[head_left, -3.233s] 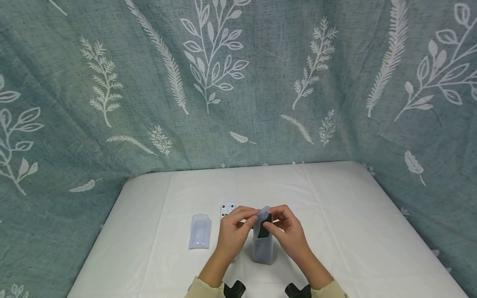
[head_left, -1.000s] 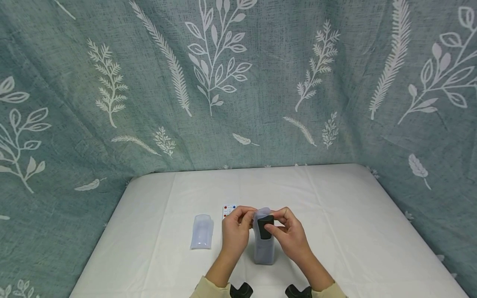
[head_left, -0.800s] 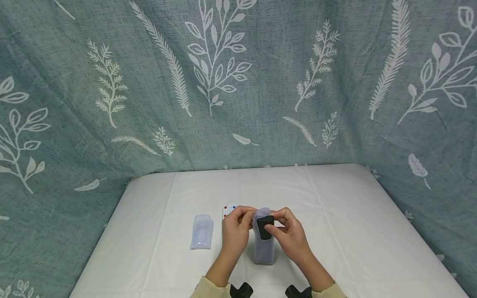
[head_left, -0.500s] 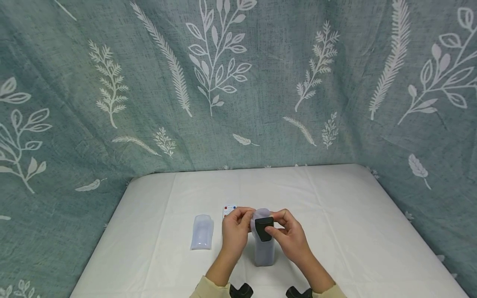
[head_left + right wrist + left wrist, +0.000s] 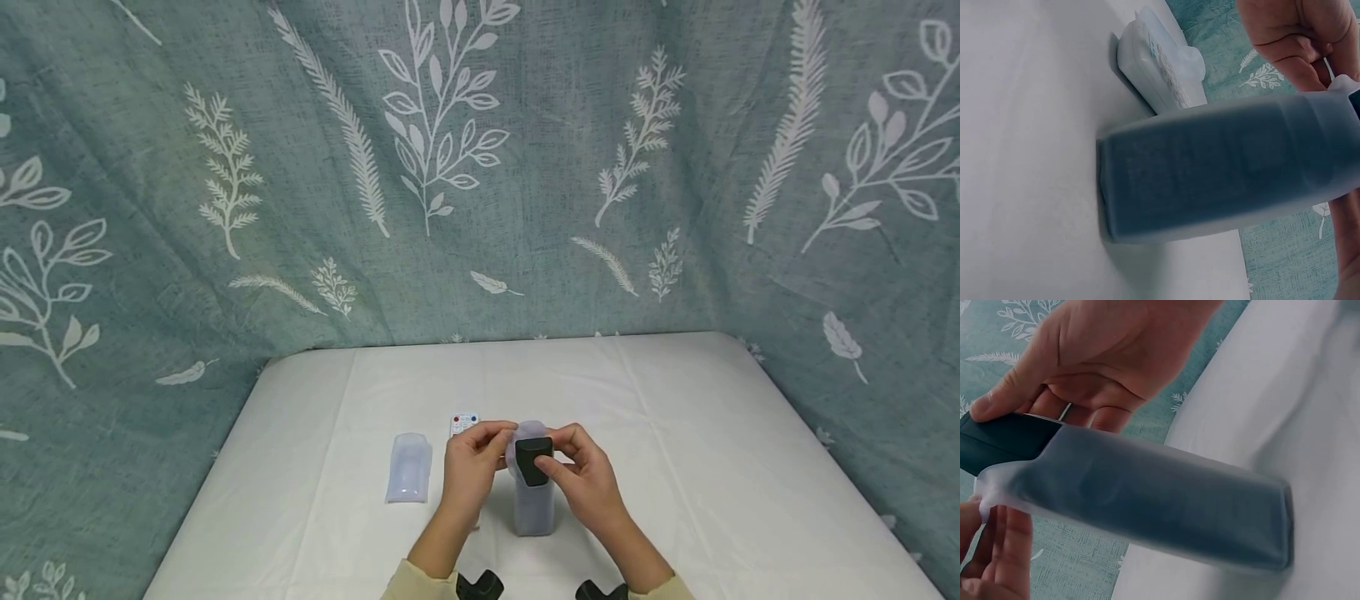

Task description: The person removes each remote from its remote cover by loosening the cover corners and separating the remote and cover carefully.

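Note:
A black remote control (image 5: 533, 462) stands upright on the table inside a translucent silicone sleeve (image 5: 534, 512). Its dark upper end shows through the sleeve's opening. My left hand (image 5: 471, 468) pinches the sleeve's lip between thumb and fingertips, as the left wrist view shows at the stretched edge (image 5: 999, 481). From the other side my right hand (image 5: 587, 473) holds the remote's top end, thumb on the black face and fingers behind. In the right wrist view the sleeve's broad side (image 5: 1210, 165) covers most of the remote, and its lower end meets the table.
A second translucent sleeve (image 5: 409, 467) lies to the left on the white table (image 5: 352, 533). Behind my left hand lies a white remote with coloured buttons (image 5: 463, 422), mostly hidden. A green leaf-patterned curtain (image 5: 540, 283) encloses the back and sides.
My left hand has drawn the sleeve's lip leftward, and more of the black remote's upper face shows than about three seconds ago. Both hands keep their hold.

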### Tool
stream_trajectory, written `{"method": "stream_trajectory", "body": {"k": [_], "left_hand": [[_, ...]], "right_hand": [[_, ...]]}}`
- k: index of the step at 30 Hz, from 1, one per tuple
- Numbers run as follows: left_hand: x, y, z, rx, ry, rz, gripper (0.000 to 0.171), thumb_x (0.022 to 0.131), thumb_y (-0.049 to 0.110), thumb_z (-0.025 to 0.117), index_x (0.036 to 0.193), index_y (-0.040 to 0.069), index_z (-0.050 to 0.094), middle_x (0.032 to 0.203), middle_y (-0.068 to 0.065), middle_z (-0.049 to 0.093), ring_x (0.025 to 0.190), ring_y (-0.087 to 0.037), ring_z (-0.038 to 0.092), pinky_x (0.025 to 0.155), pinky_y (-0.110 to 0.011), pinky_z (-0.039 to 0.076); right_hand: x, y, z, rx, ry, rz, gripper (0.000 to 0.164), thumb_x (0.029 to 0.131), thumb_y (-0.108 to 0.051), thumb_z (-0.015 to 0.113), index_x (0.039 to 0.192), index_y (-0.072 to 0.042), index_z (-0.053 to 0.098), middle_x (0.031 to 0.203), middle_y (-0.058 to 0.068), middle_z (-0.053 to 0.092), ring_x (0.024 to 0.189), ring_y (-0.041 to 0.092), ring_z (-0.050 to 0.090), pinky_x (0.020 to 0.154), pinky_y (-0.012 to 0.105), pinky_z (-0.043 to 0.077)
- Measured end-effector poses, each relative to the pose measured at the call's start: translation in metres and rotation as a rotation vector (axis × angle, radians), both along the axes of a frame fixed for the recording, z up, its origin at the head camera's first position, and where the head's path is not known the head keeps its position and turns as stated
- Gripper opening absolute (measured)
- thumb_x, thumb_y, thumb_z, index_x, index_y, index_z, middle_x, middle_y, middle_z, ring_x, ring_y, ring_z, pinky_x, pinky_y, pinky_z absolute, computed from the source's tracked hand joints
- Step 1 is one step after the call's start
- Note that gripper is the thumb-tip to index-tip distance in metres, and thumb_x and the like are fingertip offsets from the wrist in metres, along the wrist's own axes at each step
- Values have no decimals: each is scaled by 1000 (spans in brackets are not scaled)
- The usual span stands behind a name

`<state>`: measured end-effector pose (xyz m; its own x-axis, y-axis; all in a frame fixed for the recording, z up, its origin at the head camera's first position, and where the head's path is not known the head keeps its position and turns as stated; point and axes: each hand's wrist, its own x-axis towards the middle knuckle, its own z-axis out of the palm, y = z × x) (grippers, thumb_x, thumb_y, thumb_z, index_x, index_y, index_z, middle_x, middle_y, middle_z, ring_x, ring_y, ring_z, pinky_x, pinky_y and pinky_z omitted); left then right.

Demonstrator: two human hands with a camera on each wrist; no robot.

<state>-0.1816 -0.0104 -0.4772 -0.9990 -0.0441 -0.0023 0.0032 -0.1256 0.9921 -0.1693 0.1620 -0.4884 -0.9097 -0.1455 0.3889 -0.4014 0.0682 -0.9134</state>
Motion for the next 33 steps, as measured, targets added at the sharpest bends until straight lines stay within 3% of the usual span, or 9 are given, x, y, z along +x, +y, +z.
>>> {"method": "stream_trajectory", "body": {"k": [4, 7, 12, 17, 23, 33], "left_hand": [[1, -3, -2, -14, 1, -32, 17, 93, 12, 70, 109, 8, 75, 106, -10, 73, 83, -9, 68, 72, -24, 62], [3, -3, -4, -16, 44, -65, 22, 94, 11, 68, 115, 10, 73, 117, -9, 70, 86, -9, 68, 72, -25, 61], [7, -5, -5, -30, 185, -146, 26, 98, 8, 61, 122, 7, 70, 137, -8, 61, 114, -16, 65, 79, -26, 61], [13, -5, -6, -44, 241, -220, 25, 101, 11, 55, 119, 7, 71, 140, -8, 58, 133, -22, 52, 84, -25, 55], [18, -3, -14, -48, 252, -258, 24, 98, 14, 62, 117, 3, 71, 138, -13, 59, 128, -12, 54, 95, -26, 54], [20, -1, -22, -143, 192, -282, 28, 89, 20, 75, 116, 11, 74, 137, -4, 60, 121, -6, 56, 81, -21, 55]], "right_hand": [[0, -1, -2, -4, 1, -12, 19, 89, 4, 68, 104, 6, 56, 103, -14, 67, 99, -1, 66, 72, 23, 61], [0, 0, -3, -2, 6, -8, 18, 90, 3, 68, 104, 6, 56, 103, -13, 67, 99, -1, 66, 72, 22, 61], [-1, 2, -7, 11, 35, 7, 18, 91, 0, 69, 105, 3, 58, 103, -9, 67, 97, 5, 66, 74, 22, 61], [1, 3, -8, 32, 43, -7, 18, 91, -4, 70, 106, -1, 60, 103, -6, 67, 95, 10, 66, 73, 23, 60], [6, 3, -14, 66, 11, -36, 16, 92, -5, 69, 106, -7, 61, 101, -8, 68, 94, 7, 65, 73, 24, 59], [12, 9, -22, 148, 15, -79, 15, 91, -6, 70, 103, -12, 64, 103, -7, 68, 96, -1, 63, 77, 23, 58]]}}
